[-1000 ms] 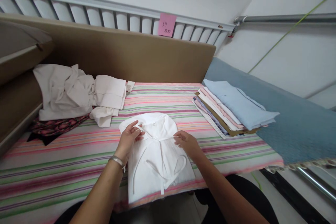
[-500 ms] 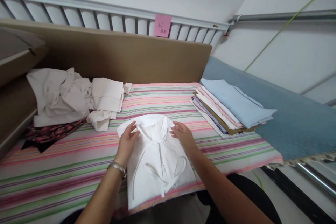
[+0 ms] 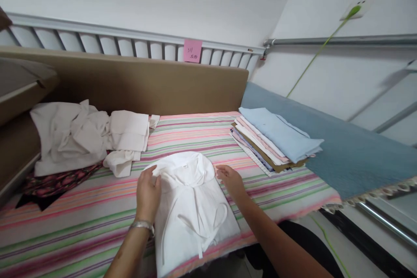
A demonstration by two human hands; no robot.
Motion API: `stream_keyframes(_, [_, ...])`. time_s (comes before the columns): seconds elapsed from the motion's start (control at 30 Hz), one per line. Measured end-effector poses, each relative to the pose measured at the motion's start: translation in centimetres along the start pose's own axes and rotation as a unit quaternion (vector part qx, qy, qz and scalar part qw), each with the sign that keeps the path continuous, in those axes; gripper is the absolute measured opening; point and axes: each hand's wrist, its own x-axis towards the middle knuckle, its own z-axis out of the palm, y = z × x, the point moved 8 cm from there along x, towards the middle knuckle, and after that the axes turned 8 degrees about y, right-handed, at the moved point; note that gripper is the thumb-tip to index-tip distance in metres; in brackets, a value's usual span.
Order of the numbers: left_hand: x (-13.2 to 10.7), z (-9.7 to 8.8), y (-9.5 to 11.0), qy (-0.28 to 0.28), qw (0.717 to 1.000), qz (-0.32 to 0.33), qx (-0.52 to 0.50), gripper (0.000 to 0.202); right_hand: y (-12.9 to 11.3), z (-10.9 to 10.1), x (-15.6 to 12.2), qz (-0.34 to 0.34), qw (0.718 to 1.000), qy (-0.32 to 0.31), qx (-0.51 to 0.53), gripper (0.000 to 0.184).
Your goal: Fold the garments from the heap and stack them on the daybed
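Note:
A white blouse (image 3: 195, 217) lies folded in front of me, its collar away from me and thin ties loose over its front. My left hand (image 3: 148, 193) is at the blouse's left shoulder, thumb and fingers apart. At the opposite shoulder, the fingertips of my right hand (image 3: 230, 180) reach the edge of the fabric, fingers loosely stretched. Neither hand visibly grips the cloth. A silver bracelet (image 3: 142, 224) circles my left wrist.
A striped cover (image 3: 185, 134) lies underneath. To the right sits a stack of folded clothes (image 3: 280, 134), light blue on top. Crumpled beige garments (image 3: 71, 139) lie at left over a dark floral cloth (image 3: 58, 180). A brown board (image 3: 146, 82) stands behind, before a white radiator (image 3: 127, 47).
My hands have moved outward from the collar area to the blouse's shoulder edges. The collar now lies flatter and rounder. The camera view has shifted slightly.

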Motion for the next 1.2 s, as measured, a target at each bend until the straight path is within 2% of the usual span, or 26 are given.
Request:
stream_keyframes(0.07, [0.5,-0.5,-1.2,0.007,0.999,-0.036,0.024,0.038,-0.6,-0.1,1.3,-0.045,0.999,0.009,-0.024,0.025])
stream_keyframes(0.13, [0.2,-0.4,-1.0,-0.008,0.999,-0.048,0.015,0.035,-1.5,0.5,2.5,-0.089,0.995,0.005,-0.055,0.027])
stream_keyframes(0.3, [-3.6,2.3,4.2,-0.125,0.984,0.051,-0.113,0.025,-3.7,3.6,5.0,-0.147,0.983,-0.035,-0.105,0.036])
stream_keyframes(0.37, [-4.0,2.7,4.5,-0.136,0.981,0.069,-0.124,0.027,-4.5,4.6,5.6,-0.164,0.979,-0.05,-0.11,0.03])
stream_keyframes(0.47, [-1.7,1.7,2.0,-0.065,0.995,0.059,-0.045,0.028,-5.6,5.4,5.8,-0.188,0.974,-0.058,-0.114,0.012])
stream_keyframes(0.53, [0.1,0.9,-0.2,-0.027,0.998,0.047,0.036,0.03,-6.1,5.2,5.4,-0.202,0.972,-0.052,-0.111,0.01])
stream_keyframes(0.63, [1.2,0.8,-2.4,-0.023,0.993,0.021,0.116,0.034,-7.1,4.2,4.1,-0.246,0.966,-0.03,-0.081,0.014])
stream_keyframes(0.77, [0.6,1.7,-2.8,-0.037,0.989,0.006,0.145,0.034,-7.4,2.8,2.8,-0.288,0.957,-0.001,-0.029,0.015])
stream_keyframes(0.87, [0.6,1.4,-3.0,-0.005,0.989,-0.024,0.146,0.04,-6.3,3.2,3.2,-0.251,0.966,-0.017,-0.055,0.015])
stream_keyframes(0.97, [0.8,0.7,-4.3,0.016,0.989,-0.097,0.115,0.047,-5.0,4.7,4.0,-0.202,0.97,-0.054,-0.12,0.016])
stream_keyframes(1.1, [0.8,0.6,-6.2,0.022,0.982,-0.184,0.033,0.037,-4.8,6.3,4.5,-0.208,0.956,-0.075,-0.19,0.021])
stream_keyframes(1.2, [0.8,1.0,-7.1,0.041,0.971,-0.229,-0.05,0.028,-5.2,6.2,4.6,-0.217,0.957,-0.059,-0.184,0.016])
